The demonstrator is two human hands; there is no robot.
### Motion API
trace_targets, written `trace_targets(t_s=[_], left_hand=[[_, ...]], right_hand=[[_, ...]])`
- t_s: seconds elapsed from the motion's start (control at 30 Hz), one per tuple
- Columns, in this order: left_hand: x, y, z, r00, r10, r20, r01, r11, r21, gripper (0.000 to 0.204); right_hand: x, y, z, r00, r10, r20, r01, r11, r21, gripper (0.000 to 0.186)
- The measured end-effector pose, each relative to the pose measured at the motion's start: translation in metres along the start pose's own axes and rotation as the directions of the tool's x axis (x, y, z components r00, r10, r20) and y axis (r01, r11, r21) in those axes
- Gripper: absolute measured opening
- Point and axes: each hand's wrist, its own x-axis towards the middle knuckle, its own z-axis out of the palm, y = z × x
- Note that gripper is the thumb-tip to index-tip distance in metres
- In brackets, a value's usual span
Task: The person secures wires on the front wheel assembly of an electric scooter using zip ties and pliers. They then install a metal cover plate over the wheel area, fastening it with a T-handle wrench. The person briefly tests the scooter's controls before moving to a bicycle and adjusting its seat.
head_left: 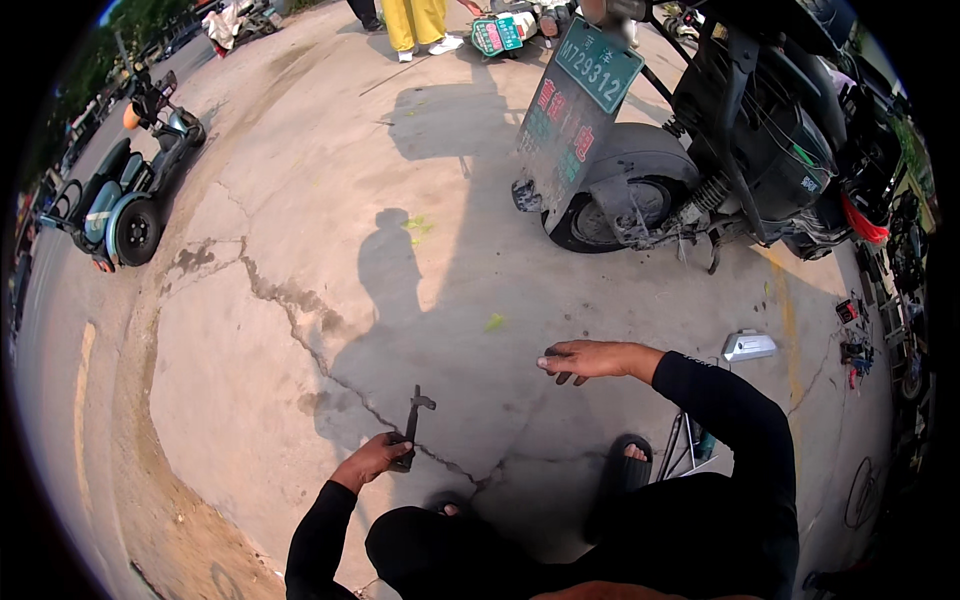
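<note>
My left hand (374, 458) is closed around the lower end of a dark metal tool with a short hooked side arm (416, 405) near its top. The tool points upward, away from me; its exact kind is unclear. Out over the ground, my right hand (594, 361) holds nothing, its fingers loosely stretched and partly apart. Beyond that hand, toward the upper right, stands a dark electric scooter (690, 170). A mud-splashed flap (565, 125) and a green plate (598, 66) hang at its rear wheel.
A silver box-shaped part (749, 346) lies right of my right arm. Metal rods (680, 445) rest beside my right foot. Small tools (856, 355) lie farther right. A blue three-wheeled scooter (130, 200) stands at the left. A person in yellow trousers (415, 22) stands far ahead. Cracks (290, 320) cross the concrete.
</note>
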Motion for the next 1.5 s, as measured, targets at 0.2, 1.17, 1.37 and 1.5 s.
trace_targets(t_s=[0.2,1.17,1.37,1.5], left_hand=[[0.040,0.175,0.185,0.921,0.239,0.306,-0.382,0.703,0.600,0.032],[0.163,0.326,0.443,0.772,0.400,0.493,-0.497,-0.103,0.862,0.038],[0.177,0.351,0.515,0.932,0.086,0.353,-0.349,0.479,0.806,0.062],[0.179,0.343,0.549,0.896,0.033,0.443,-0.351,0.663,0.661,0.078]], right_hand=[[-0.032,0.059,0.027,0.994,-0.093,-0.059,0.107,0.690,0.715,0.094],[-0.116,0.289,-0.121,0.788,-0.459,-0.410,0.498,0.086,0.863,0.050],[-0.136,0.277,-0.157,0.747,-0.506,-0.430,0.533,0.070,0.843,0.059],[-0.152,0.275,-0.171,0.840,-0.308,-0.447,0.525,0.253,0.813,0.050]])
